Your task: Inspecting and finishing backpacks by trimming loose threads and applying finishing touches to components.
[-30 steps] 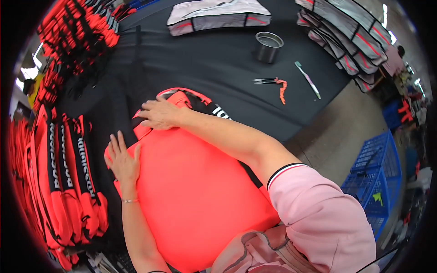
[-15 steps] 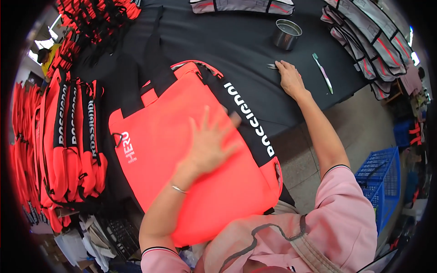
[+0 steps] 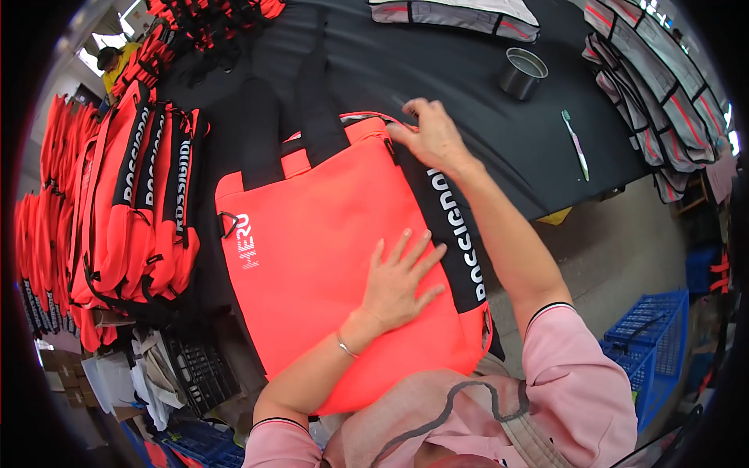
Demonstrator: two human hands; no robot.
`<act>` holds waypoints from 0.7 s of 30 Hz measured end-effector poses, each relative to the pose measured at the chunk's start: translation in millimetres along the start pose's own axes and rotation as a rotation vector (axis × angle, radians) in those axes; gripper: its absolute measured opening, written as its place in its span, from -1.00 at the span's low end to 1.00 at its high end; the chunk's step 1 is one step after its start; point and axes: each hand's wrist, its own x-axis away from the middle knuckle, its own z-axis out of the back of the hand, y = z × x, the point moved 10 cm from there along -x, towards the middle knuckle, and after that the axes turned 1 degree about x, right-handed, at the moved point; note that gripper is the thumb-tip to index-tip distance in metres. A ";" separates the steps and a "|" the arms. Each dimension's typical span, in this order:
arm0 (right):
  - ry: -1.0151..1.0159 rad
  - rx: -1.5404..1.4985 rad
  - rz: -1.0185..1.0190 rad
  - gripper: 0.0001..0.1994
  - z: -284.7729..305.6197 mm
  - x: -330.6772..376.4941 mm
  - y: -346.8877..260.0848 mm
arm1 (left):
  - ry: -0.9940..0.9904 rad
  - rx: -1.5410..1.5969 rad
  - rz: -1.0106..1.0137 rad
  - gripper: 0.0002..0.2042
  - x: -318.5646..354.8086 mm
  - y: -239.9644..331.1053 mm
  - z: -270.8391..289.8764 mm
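Note:
A bright red-orange backpack [image 3: 328, 210] with a black side panel lies on the table's near edge and against my lap, its black straps [image 3: 261, 129] stretched out beyond its top. Spread flat on its front panel, my left hand [image 3: 396, 285] has its fingers apart. My right hand [image 3: 433, 139] is at the bag's upper right corner, next to the zipper end [image 3: 392, 152]. Its thumb reaches toward the bag and its other fingers are curled. What lies inside those fingers is hidden.
A metal tin [image 3: 523, 74] and a toothbrush [image 3: 576, 146] stand and lie on the black-covered table. Grey bags [image 3: 663, 101] are stacked at the right, red backpacks [image 3: 129, 210] at the left. Blue crates [image 3: 651, 343] sit low at the right. A person in yellow [image 3: 118, 62] is far left.
My right hand has moved left from the table to the bag's corner. The small metal snips by its fingertips no longer show. My left hand has settled flat, slightly right and lower.

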 end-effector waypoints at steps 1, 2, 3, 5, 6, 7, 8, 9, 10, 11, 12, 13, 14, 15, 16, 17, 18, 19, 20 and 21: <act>-0.006 -0.018 -0.037 -0.58 -11.5 4.1 7.9 | -0.007 0.387 0.176 -0.42 -4.1 -30.3 -0.4; -0.012 -0.035 -0.077 -0.60 -20.6 7.8 18.0 | -0.016 0.777 0.348 -0.45 -8.2 -64.5 -3.4; 0.042 -0.134 -0.133 -0.70 -20.8 12.2 25.2 | 0.170 0.575 0.326 -0.44 -17.8 -91.8 31.8; 0.064 -0.205 -0.130 -0.72 -22.2 15.6 25.3 | 0.527 0.178 0.218 -0.43 -38.6 -125.6 100.3; 0.098 -0.268 -0.140 -0.74 -20.1 17.9 29.0 | 0.689 -0.007 0.125 -0.43 -44.7 -125.7 121.4; 0.148 -0.309 -0.130 -0.79 -18.3 19.7 29.9 | 0.691 -0.005 0.132 -0.43 -49.2 -130.6 116.5; 0.142 -0.308 -0.128 -0.79 -22.0 20.5 30.6 | 0.639 -0.142 0.144 -0.44 -57.6 -130.1 103.6; 0.187 -0.450 -0.132 -0.78 -19.8 21.5 35.7 | 0.582 -0.272 0.150 -0.45 -68.1 -126.4 92.9; 0.232 -0.592 -0.135 -0.77 -17.6 22.9 41.1 | 0.583 -0.263 0.150 -0.45 -67.8 -124.5 86.4; 0.230 -0.585 -0.138 -0.77 -16.8 24.0 44.8 | 0.572 -0.176 0.153 -0.46 -62.3 -122.3 78.0; 0.207 -0.648 -0.168 -0.76 -18.9 26.4 47.3 | 0.558 -0.090 0.158 -0.47 -56.7 -119.8 72.5; 0.184 -0.712 -0.199 -0.74 -21.9 28.9 48.9 | 0.592 -0.104 0.150 -0.46 -52.7 -115.2 72.7; 0.179 -0.709 -0.203 -0.74 -22.4 31.2 47.4 | 0.589 -0.099 0.154 -0.46 -53.7 -116.0 72.2; 0.137 -0.499 -0.083 -0.73 -16.1 32.1 24.1 | 0.580 -0.086 0.173 -0.46 -52.3 -115.8 72.6; 0.096 -0.289 0.041 -0.73 -12.8 31.4 1.6 | 0.573 -0.076 0.190 -0.46 -52.5 -116.9 72.7; 0.104 -0.038 0.104 -0.73 -9.5 31.0 -11.7 | 0.573 -0.075 0.199 -0.46 -51.5 -117.3 72.7; 0.100 -0.038 0.104 -0.73 -7.6 29.1 -15.4 | 0.573 -0.070 0.210 -0.47 -50.0 -118.7 72.3; 0.049 0.076 0.102 -0.75 -11.5 26.3 -18.8 | 0.573 -0.066 0.221 -0.47 -48.5 -120.5 71.9; -0.002 0.190 0.101 -0.77 -17.6 24.0 -19.9 | 0.573 -0.067 0.226 -0.47 -48.5 -121.6 71.4; -0.005 0.192 0.102 -0.77 -19.2 22.4 -17.4 | 0.620 -0.049 0.268 -0.48 -46.6 -124.3 73.7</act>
